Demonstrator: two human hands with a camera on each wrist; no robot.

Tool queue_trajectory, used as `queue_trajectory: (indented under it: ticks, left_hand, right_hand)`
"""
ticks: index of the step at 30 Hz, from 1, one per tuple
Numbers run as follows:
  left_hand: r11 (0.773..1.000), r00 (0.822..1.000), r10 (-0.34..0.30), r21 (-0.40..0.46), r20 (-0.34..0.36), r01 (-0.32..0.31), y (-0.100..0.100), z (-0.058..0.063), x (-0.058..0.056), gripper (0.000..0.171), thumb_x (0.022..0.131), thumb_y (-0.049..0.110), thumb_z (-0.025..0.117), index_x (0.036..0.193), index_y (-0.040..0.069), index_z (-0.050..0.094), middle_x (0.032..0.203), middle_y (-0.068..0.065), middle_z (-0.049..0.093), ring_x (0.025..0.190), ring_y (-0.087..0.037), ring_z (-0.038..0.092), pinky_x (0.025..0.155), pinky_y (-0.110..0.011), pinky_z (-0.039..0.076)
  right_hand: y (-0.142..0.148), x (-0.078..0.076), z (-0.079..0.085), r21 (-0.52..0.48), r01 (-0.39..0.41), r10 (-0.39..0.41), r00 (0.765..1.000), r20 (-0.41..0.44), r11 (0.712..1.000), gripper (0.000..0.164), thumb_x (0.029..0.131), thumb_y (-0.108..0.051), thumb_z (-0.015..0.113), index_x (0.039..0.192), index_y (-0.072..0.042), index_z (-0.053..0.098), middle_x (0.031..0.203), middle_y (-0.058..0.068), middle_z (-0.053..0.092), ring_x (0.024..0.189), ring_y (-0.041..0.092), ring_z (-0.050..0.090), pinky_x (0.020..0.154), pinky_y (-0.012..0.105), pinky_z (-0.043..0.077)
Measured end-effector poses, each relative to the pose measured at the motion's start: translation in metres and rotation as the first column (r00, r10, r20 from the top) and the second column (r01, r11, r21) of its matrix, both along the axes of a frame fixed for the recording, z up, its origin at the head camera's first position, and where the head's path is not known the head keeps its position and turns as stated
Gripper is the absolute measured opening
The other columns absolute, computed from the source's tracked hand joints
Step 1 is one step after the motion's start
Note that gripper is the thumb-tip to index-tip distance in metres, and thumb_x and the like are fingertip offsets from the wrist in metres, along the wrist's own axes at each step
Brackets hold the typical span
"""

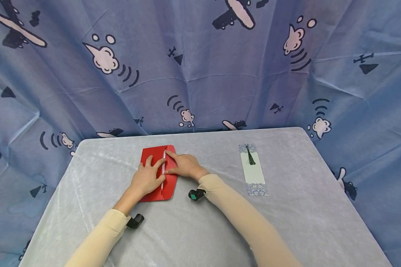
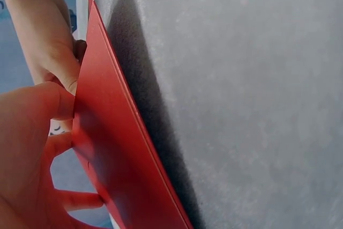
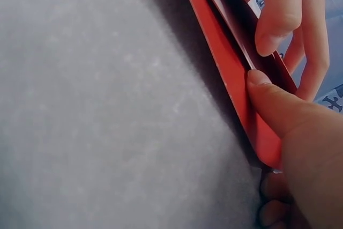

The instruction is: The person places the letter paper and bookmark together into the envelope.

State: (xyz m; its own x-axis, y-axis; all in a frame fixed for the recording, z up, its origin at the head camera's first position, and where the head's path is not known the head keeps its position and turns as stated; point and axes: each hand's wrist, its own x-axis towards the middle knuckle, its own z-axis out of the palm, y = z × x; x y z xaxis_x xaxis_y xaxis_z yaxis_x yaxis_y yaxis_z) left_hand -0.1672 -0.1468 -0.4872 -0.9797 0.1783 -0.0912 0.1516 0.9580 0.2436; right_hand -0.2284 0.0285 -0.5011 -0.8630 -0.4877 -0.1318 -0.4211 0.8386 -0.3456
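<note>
A red envelope (image 1: 152, 152) lies on the table with its flap turned out to the right. A narrow white edge of paper (image 1: 162, 184) shows along its mouth. Fingers spread, my left hand (image 1: 146, 180) rests on the envelope's body, thumb and fingertips at the mouth. My right hand (image 1: 186, 165) reaches over the flap; its forefinger and thumb touch along the white edge, set apart from each other. The right wrist view shows the right thumb (image 3: 273, 97) at the paper's edge inside the mouth. Most of the paper is hidden inside the red envelope (image 2: 120, 127).
A pale bookmark (image 1: 252, 172) with blue patterned ends and a dark green tassel (image 1: 250, 157) lies to the right on the grey cloth-covered table (image 1: 214, 230). A blue printed curtain (image 1: 200, 63) hangs behind the far edge.
</note>
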Motion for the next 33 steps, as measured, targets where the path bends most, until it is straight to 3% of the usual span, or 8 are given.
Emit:
queue_trajectory:
  ticks: [19, 33]
  left_hand:
    - [1.000, 1.000, 0.007, 0.017, 0.010, -0.007, 0.0000, 0.0000, 0.0004, 0.063, 0.087, 0.035, 0.056, 0.148, 0.025, 0.044, 0.155, -0.029, 0.032, 0.125, -0.061, 0.045, 0.078, -0.060, 0.057]
    - [1.000, 1.000, 0.002, 0.010, 0.010, -0.002, -0.0001, 0.0006, 0.0006, 0.063, 0.088, 0.036, 0.057, 0.148, 0.024, 0.043, 0.155, -0.029, 0.031, 0.124, -0.060, 0.046, 0.079, -0.060, 0.057]
  right_hand:
    - [-0.0044, -0.0008, -0.0034, 0.009, 0.008, -0.007, 0.997, -0.072, 1.000, 0.084, 0.081, -0.066, 0.067, 0.152, -0.033, 0.038, 0.091, 0.007, 0.074, 0.088, 0.022, 0.069, 0.077, 0.035, 0.053]
    - [-0.0053, -0.0001, -0.0022, 0.022, 0.002, 0.000, 0.997, -0.080, 1.000, 0.081, 0.083, -0.065, 0.066, 0.152, -0.033, 0.038, 0.091, 0.007, 0.074, 0.089, 0.022, 0.069, 0.076, 0.035, 0.054]
